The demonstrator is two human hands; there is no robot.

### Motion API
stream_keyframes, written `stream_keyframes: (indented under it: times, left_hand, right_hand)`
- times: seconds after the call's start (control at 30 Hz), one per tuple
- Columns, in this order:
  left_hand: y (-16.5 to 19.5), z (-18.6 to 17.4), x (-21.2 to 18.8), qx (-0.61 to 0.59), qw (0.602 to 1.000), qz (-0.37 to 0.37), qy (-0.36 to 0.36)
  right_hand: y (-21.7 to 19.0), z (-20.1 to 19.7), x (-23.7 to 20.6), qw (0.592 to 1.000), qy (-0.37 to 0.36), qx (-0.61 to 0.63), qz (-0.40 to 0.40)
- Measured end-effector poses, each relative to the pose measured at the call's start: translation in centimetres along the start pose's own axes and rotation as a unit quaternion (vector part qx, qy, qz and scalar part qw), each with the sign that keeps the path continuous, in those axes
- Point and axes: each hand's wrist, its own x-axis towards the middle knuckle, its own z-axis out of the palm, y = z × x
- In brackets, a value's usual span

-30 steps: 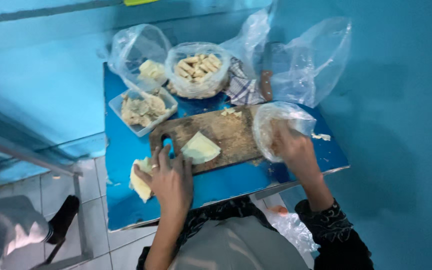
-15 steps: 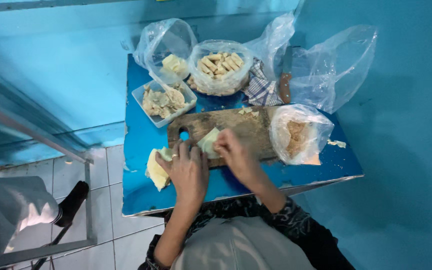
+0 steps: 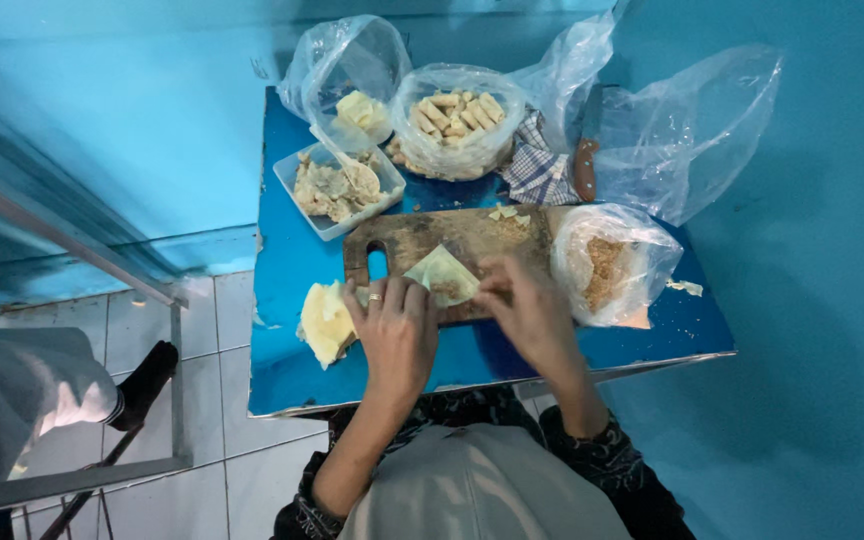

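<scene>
- Your right hand (image 3: 530,312) has come back from the bag of brown crumbs (image 3: 607,265) to the pale wrapper (image 3: 442,274) on the wooden board (image 3: 422,238), fingers pinching its right edge (some filling now sits there)
- Your left hand (image 3: 395,322) stays flat, fingers pressing the wrapper's left corner
- Spare wrappers (image 3: 324,320) lie just left, on the blue table (image 3: 282,370)
</scene>
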Motion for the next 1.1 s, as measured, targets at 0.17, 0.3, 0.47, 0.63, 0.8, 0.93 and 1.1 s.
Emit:
stream_keyframes:
  times: [0.17,0.3,0.47,0.63,0.8,0.93,1.1]
  left_hand:
    - [0.5,0.5,0.3,-0.059,0.998,0.018,0.001]
    - [0.3,0.6,0.1,-0.09,0.996,0.018,-0.017]
    - [-0.2,1.5,0.0,-0.083,0.996,-0.001,-0.017]
    - [-0.3,2.2,-0.4,-0.074,0.997,-0.003,-0.005]
    - [-0.2,2.2,-0.3,-0.041,0.999,-0.002,-0.018]
    - [-0.1,1.6,-0.2,-0.026,1.0,-0.008,-0.012]
    - [0.0,0.5,0.0,-0.019,1.0,0.006,-0.019]
  right_hand:
    - [-0.2,1.4,-0.3,0.998,0.036,-0.034,-0.037]
    - [-0.2,1.5,0.1,1.0,0.011,0.01,0.019]
    - [0.6,2.3,-0.2,0.991,-0.007,0.107,0.083]
    - [2.2,3.4,-0.5,0.975,0.006,0.212,0.061]
    - [3.2,4.6,-0.5,0.964,0.024,0.25,0.086]
    - [3.3,5.0,-0.1,0.963,0.007,0.254,0.091]
    - [2.1,4.4,0.4,0.981,-0.023,0.178,0.078]
